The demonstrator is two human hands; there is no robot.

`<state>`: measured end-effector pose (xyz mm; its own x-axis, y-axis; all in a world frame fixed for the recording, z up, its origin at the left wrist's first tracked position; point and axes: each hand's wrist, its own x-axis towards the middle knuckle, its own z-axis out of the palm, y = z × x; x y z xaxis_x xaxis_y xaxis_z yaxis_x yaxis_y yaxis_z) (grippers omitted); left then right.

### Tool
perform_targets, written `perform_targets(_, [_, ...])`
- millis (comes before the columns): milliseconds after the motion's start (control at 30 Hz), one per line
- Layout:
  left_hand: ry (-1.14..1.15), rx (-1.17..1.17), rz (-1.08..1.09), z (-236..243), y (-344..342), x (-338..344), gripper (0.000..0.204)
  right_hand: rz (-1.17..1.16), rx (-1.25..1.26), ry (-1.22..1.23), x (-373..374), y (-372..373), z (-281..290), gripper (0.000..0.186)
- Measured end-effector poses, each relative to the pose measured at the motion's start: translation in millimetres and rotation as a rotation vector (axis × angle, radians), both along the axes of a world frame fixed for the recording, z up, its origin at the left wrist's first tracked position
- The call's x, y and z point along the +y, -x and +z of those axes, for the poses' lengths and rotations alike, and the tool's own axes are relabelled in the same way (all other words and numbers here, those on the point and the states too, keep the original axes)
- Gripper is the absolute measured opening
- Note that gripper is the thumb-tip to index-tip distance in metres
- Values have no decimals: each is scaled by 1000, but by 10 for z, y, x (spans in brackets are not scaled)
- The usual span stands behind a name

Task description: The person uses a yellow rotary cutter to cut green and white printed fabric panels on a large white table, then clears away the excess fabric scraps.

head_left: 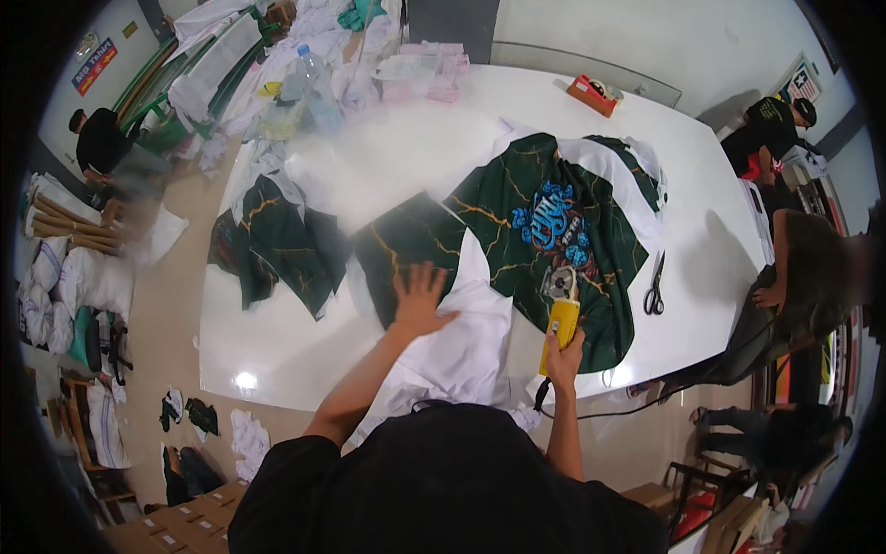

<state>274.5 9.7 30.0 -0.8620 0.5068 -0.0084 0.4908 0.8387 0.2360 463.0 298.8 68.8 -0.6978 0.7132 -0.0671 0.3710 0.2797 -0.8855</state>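
My left hand (422,300) lies flat with fingers spread on a dark green fabric piece (401,235) patterned with gold cracks. White cloth (466,346) lies beneath and beside it, hanging toward the near table edge. In my right hand (564,351) is a yellow electric rotary cutter (559,323), its round metal head pointing away from me over a larger green panel (604,305). That panel carries a blue printed design (554,222) and has white cloth along its far right side. A black cord trails from the cutter's near end.
More green pieces (286,240) lie at the table's left. Black scissors (655,291) rest right of the panel. A red tape dispenser (592,95), a plastic bottle (317,92) and pink stacks (443,69) stand along the far side of the white table (277,369). A person (775,134) is at the right.
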Motion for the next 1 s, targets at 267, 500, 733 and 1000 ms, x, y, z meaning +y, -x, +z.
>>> perform_targets(267, [-190,-54,-415,-91,-829,-69,71,298,-283,-245,-430,-53,581,59])
perform_targets(500, [-314,22,-316,42,-851,-228,50,374,-380,-224,-811,13,630,55])
perform_targets(733, [-362,-23,-252,27,-903,-204,40,394,-409,-247,-1029,137,489,58])
perform_targets(1000, [-372,-37,-235,39,-889,-204,42,350,-356,-242,-1127,354,419,55])
